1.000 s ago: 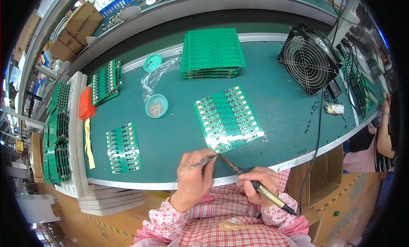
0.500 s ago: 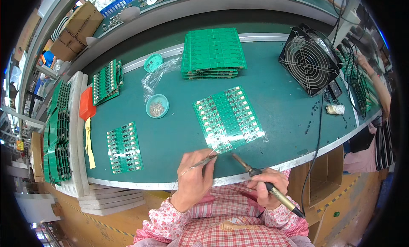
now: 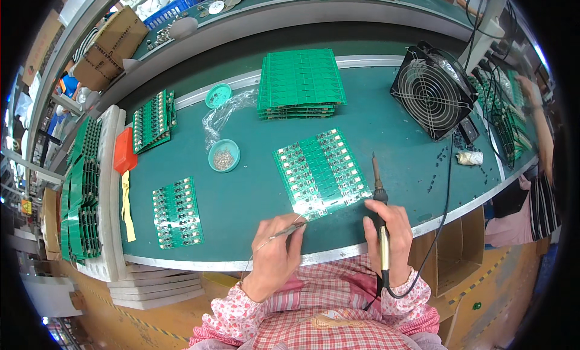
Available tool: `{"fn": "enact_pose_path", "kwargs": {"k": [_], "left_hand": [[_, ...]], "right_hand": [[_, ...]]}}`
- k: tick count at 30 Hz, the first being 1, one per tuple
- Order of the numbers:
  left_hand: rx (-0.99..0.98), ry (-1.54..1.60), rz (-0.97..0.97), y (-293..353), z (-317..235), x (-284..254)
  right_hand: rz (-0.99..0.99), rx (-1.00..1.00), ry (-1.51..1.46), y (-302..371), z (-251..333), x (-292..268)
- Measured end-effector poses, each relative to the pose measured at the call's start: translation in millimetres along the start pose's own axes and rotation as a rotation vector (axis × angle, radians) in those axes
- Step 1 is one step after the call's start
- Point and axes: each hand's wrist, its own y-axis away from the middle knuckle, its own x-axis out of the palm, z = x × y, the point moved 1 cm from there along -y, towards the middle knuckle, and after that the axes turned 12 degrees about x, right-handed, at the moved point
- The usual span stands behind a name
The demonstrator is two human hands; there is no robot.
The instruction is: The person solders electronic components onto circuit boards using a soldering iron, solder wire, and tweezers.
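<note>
My left hand (image 3: 273,253) is closed at the bench's front edge, pinching a slim grey holder (image 3: 286,231). A thin wire, which looks like solder, trails from it past my wrist. Its tip is by the near left corner of a green circuit board panel (image 3: 323,172), which lies flat with components in two bands. My right hand (image 3: 391,232) is wrapped round a soldering iron (image 3: 383,244) with a black and gold handle. The iron's tip points away from me, right of the panel and apart from it. Its black cord loops off to the right.
A smaller board panel (image 3: 177,213) lies left. Behind are a stack of green panels (image 3: 301,81), a small bowl of tiny parts (image 3: 224,156), and crumpled plastic film (image 3: 232,111). A black fan (image 3: 432,90) stands right. Racked boards (image 3: 81,193) line the left; a co-worker's arm (image 3: 541,120) shows far right.
My right hand has swung the soldering iron from pointing left near the panel's front edge to pointing away on its right. My left hand stays nearly still. The whole view has shifted slightly.
</note>
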Motion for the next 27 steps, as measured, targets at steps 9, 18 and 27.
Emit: {"fn": "enact_pose_path", "kwargs": {"k": [9, 18, 27], "left_hand": [[-0.109, 0.057, -0.023, 5.3, -2.4, -6.1], [-0.132, 0.119, -0.019, 10.5, 1.6, -2.7], [-0.193, 0.301, -0.201, 20.8, 3.4, -7.1]], "right_hand": [[0.042, 0.002, 0.240, -14.9, -1.6, 5.2], [-0.089, 0.279, -0.228, -19.0, 1.9, 23.3], [-0.195, 0.475, -0.780, -19.2, 17.5, 23.7]]}}
